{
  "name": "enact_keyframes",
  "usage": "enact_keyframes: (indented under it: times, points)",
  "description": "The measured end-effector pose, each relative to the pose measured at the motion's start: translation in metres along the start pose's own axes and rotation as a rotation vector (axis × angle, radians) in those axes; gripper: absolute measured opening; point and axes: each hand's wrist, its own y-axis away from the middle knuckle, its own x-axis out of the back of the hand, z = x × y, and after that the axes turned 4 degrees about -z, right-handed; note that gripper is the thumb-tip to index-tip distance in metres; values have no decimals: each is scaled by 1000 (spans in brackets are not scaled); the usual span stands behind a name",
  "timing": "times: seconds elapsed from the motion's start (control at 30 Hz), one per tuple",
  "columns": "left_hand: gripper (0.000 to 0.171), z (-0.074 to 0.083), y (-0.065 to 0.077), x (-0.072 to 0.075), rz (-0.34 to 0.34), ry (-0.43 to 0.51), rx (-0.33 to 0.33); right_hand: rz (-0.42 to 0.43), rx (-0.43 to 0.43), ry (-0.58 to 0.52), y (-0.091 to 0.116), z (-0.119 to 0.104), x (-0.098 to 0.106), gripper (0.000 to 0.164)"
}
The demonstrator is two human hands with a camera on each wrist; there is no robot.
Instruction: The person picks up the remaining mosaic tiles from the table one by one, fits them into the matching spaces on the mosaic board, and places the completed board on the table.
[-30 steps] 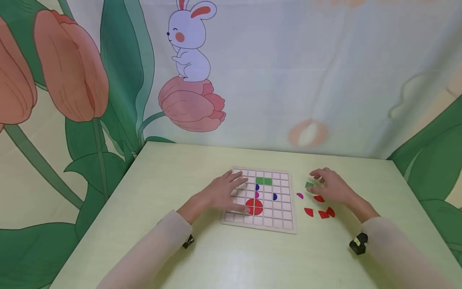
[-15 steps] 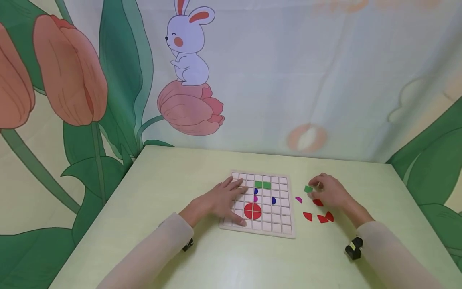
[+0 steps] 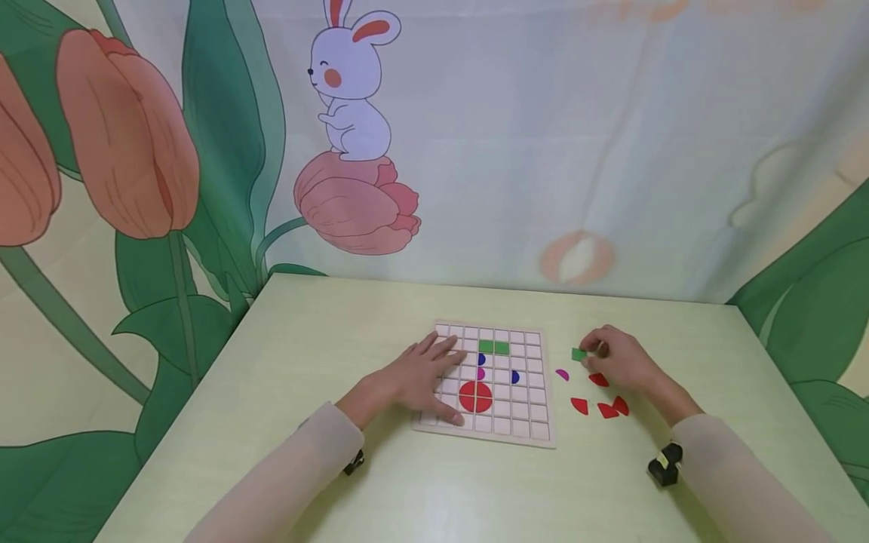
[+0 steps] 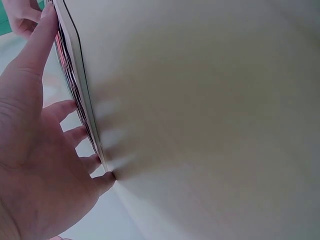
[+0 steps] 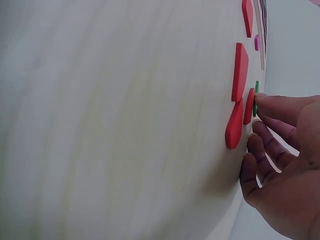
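A white gridded board (image 3: 502, 428) lies on the table, with my left hand (image 3: 416, 381) spread over its left side. The fingers of that hand are straight and rest on it; in the left wrist view the fingertips (image 4: 106, 181) touch the board's edge. On the grid are two green squares (image 3: 494, 348), blue half-discs (image 3: 515, 377), a magenta half-disc (image 3: 480, 373) and a red disc made of quarters (image 3: 475, 397). Right of the board, my right hand (image 3: 623, 362) pinches a small green square tile (image 3: 578, 354) at the tabletop. The right wrist view shows the thumb against the green tile (image 5: 256, 102).
Several loose red quarter pieces (image 3: 579, 406) lie just below the right hand, two of them touching. A magenta half-disc (image 3: 562, 375) sits between them and the board. A patterned curtain (image 3: 489, 151) hangs behind the table (image 3: 380, 490).
My right hand has closed its thumb and fingers onto the green tile. My left thumb has slid from the red disc toward the board's front edge; the other pieces stay put.
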Motion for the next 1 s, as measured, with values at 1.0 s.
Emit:
enact_keyframes:
  times: [1.0]
  points:
    - [124, 0, 1, 3, -27, 6, 3, 81, 173, -87, -25, -43, -32, 9]
